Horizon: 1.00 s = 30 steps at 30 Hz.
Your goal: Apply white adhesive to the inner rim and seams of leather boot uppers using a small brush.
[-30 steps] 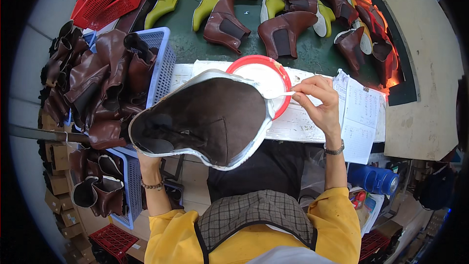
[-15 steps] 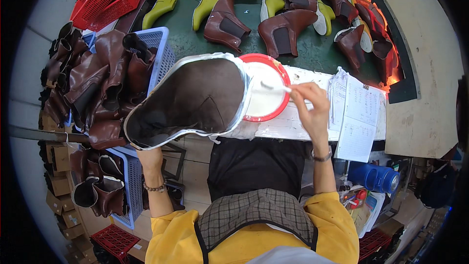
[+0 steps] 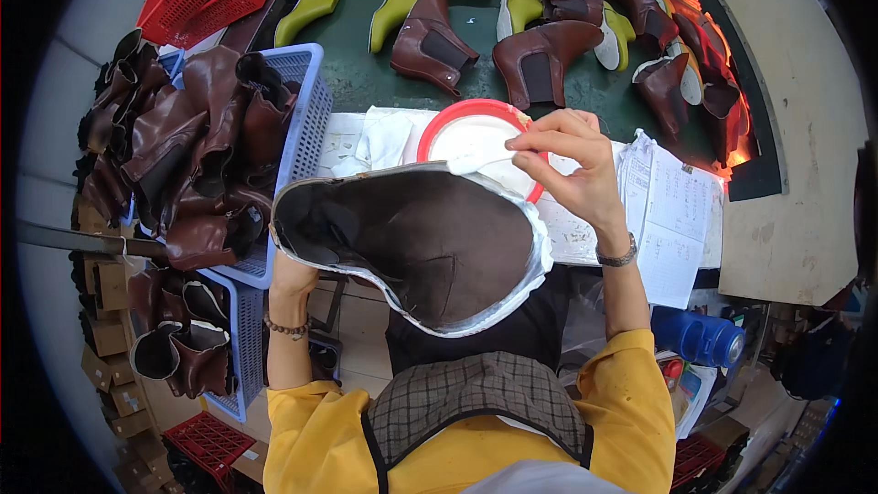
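Observation:
My left hand (image 3: 294, 276) grips a brown boot upper (image 3: 402, 242) from beneath, with the fingers mostly hidden behind it. Its open underside faces up, and wet white paste coats much of the edge. My right hand (image 3: 576, 163) pinches a small brush (image 3: 480, 160) covered in white paste. The brush's tip rests at the upper's far edge. Just beyond stands a red-rimmed bowl (image 3: 428, 139) of white paste, partly covered by the upper and my right hand.
Blue baskets (image 3: 315, 110) of brown boot uppers stand at left, red baskets (image 3: 197, 0) behind. Brown boots (image 3: 430, 41) and lime-green boot forms (image 3: 393, 14) lie on the green table. Right of the bowl are written sheets (image 3: 672, 220); below them, a blue bottle (image 3: 700, 337).
The upper has moved right and nearer me, turning so its wide end slants towards me. My right hand has brought the brush from over the bowl to the upper's edge.

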Tool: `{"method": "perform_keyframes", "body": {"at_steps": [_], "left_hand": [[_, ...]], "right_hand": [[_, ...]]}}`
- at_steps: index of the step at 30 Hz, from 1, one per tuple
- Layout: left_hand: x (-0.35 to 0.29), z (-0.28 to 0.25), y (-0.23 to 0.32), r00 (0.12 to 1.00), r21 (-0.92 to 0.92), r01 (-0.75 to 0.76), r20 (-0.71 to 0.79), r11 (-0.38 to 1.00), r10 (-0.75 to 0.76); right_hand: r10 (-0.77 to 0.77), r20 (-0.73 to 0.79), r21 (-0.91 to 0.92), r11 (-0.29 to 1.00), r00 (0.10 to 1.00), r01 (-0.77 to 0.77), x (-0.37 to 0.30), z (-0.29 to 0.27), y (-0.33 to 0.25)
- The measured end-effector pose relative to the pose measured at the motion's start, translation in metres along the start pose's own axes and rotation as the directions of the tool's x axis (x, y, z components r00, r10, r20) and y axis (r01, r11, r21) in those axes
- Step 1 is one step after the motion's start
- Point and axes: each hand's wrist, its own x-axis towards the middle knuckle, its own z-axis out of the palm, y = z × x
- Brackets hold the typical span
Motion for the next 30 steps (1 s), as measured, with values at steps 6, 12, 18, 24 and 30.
{"method": "perform_keyframes", "body": {"at_steps": [6,12,18,24,30], "left_hand": [[0.002,-0.005,0.008,0.997,-0.085,-0.064,-0.040,0.994,0.061],[0.007,0.011,0.000,0.990,-0.302,0.132,0.081,0.944,-0.113],[0.005,0.034,-0.010,0.954,-0.332,0.289,0.176,0.898,-0.242],[0.004,0.043,-0.009,0.908,-0.284,0.416,0.180,0.864,-0.378],[0.009,0.067,0.006,0.943,-0.407,0.333,0.141,0.851,-0.302]], "right_hand": [[0.038,0.048,-0.136,0.990,0.998,-0.031,-0.018,-0.022,0.001],[0.009,0.078,-0.039,0.999,0.997,-0.006,-0.005,-0.010,0.000],[-0.085,0.102,0.078,0.994,0.991,0.077,0.015,0.005,0.003],[-0.135,0.092,0.139,0.983,0.987,0.122,0.023,-0.005,-0.007],[-0.156,0.124,0.159,0.978,0.980,0.136,0.023,0.004,0.007]]}}
